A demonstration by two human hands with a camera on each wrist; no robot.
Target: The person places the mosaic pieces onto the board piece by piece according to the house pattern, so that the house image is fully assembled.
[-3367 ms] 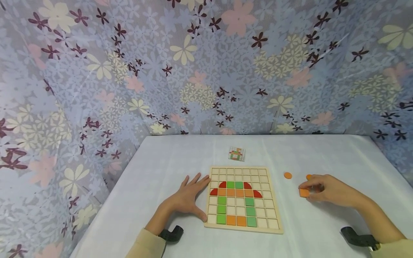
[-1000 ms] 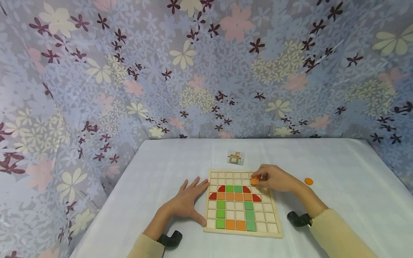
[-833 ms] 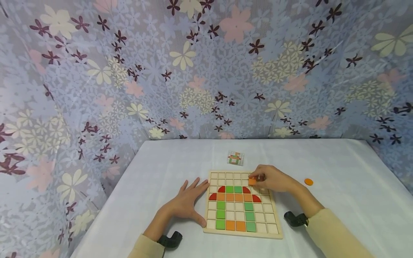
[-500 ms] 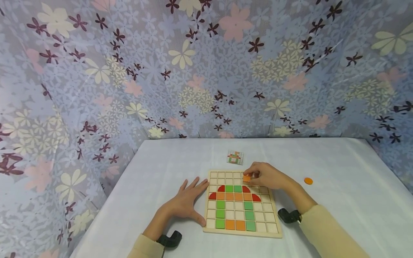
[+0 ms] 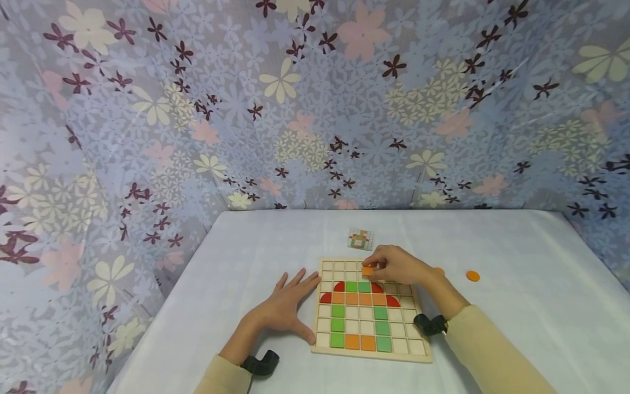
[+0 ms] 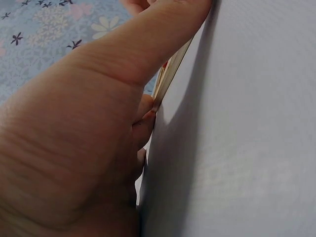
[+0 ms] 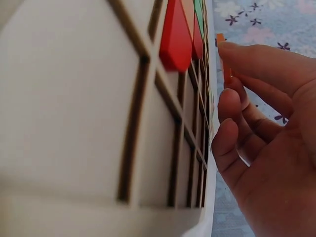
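Note:
A wooden grid board [image 5: 372, 354] lies on the white-covered table, with red quarter-round, green and orange square tiles set in a mushroom-like pattern. My right hand [image 5: 398, 266] pinches an orange square tile [image 5: 367, 271] between thumb and fingers, over the upper rows above the green tiles. In the right wrist view, that orange tile [image 7: 225, 66] is seen edge-on at the fingertips, apart from the grid. My left hand [image 5: 285, 309] lies with fingers spread along the board's left edge, thumb at the lower left corner. In the left wrist view, the thumb hides most of the board.
Behind the board lies a small pattern card [image 5: 361, 239] with a coloured grid picture. An orange disc [image 5: 473, 276] rests to the right; another orange disc [image 5: 439, 271] is partly hidden by my right wrist. A floral cloth [image 5: 305, 109] hangs behind the table.
My right hand has carried the orange square tile from the table's right side to the board, shifting left over the upper rows in the last second. The left hand stays put.

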